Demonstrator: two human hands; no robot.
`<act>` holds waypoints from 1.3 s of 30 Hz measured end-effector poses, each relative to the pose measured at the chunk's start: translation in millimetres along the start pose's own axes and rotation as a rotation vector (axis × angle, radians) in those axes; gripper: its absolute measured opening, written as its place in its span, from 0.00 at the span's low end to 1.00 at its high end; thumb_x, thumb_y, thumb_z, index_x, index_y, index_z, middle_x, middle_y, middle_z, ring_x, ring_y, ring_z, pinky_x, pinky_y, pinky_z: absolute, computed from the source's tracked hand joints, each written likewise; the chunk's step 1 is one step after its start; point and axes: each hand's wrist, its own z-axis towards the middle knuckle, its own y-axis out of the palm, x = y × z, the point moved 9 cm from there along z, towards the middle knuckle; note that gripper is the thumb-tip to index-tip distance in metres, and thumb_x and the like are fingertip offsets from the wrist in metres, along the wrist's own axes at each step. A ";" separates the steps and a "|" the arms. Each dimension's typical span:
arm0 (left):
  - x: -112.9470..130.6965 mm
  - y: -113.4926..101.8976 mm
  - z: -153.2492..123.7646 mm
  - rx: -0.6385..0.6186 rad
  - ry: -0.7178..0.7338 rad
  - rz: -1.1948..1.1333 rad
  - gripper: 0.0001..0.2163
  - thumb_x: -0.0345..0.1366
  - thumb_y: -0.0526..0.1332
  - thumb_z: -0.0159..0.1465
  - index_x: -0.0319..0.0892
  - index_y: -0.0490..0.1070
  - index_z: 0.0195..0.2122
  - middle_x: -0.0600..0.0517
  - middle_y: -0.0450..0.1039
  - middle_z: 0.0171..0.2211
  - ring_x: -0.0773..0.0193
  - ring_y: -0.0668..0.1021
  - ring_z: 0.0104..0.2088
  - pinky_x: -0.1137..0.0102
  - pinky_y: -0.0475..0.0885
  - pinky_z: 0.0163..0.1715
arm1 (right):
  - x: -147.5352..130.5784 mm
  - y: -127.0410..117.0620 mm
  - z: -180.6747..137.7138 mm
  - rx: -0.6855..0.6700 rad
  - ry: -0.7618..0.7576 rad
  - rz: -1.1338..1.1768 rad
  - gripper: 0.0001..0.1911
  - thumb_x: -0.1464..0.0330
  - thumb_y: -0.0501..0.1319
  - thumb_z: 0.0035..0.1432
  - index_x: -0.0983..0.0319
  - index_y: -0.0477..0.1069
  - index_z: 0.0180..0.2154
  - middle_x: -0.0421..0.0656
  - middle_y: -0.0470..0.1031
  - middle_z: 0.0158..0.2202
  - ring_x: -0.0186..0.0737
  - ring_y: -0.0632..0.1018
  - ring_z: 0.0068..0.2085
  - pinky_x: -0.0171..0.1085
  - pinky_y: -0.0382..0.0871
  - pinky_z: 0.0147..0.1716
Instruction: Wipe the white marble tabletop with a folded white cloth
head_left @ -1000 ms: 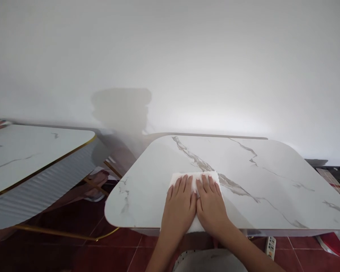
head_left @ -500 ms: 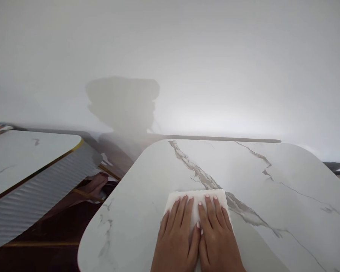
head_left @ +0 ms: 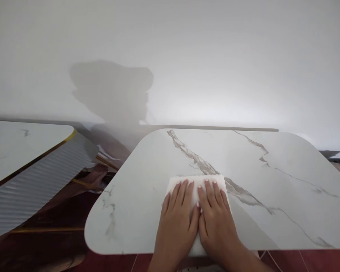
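A white folded cloth (head_left: 197,180) lies on a white marble-look table (head_left: 243,158) near its front edge. My left hand (head_left: 179,219) and my right hand (head_left: 215,219) lie side by side, flat on the cloth, fingers stretched forward and thumbs touching. Both palms press the cloth against the tabletop. Only the cloth's far strip and a bit between the wrists show.
A second marble-look table with a gold rim and ribbed side (head_left: 31,166) stands at the left. A dark red tiled floor (head_left: 59,211) shows between the tables. A plain white wall (head_left: 187,56) runs behind, with a shadow on it.
The view has shifted: it dipped closer half a second ago and has pulled back a little. Both hands stay flat on the cloth, which has slid slightly farther from the table's front edge.
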 end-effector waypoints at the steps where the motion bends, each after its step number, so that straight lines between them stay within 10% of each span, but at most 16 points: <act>1: 3.3 -1.3 4.1 -0.008 0.005 -0.005 0.26 0.37 0.46 0.68 0.43 0.64 0.65 0.47 0.63 0.66 0.52 0.65 0.66 0.52 0.63 0.63 | -0.2 -2.3 1.8 0.007 0.005 -0.007 0.31 0.69 0.49 0.66 0.60 0.52 0.69 0.45 0.49 0.71 0.54 0.49 0.72 0.59 0.52 0.67; 18: 21.3 -6.1 42.7 -0.134 0.001 0.116 0.21 0.34 0.50 0.67 0.38 0.65 0.61 0.42 0.63 0.65 0.48 0.65 0.64 0.53 0.64 0.59 | 7.2 -17.6 30.0 -0.027 0.001 -0.065 0.29 0.71 0.47 0.66 0.68 0.57 0.67 0.54 0.52 0.71 0.58 0.52 0.71 0.56 0.48 0.66; 39: -21.4 17.8 211.2 0.074 0.069 -0.107 0.13 0.33 0.51 0.64 0.42 0.69 0.47 0.43 0.74 0.51 0.50 0.72 0.55 0.56 0.65 0.54 | 55.4 -26.4 208.3 0.128 -0.063 -0.086 0.25 0.70 0.45 0.67 0.63 0.64 0.62 0.48 0.62 0.67 0.52 0.60 0.67 0.50 0.54 0.64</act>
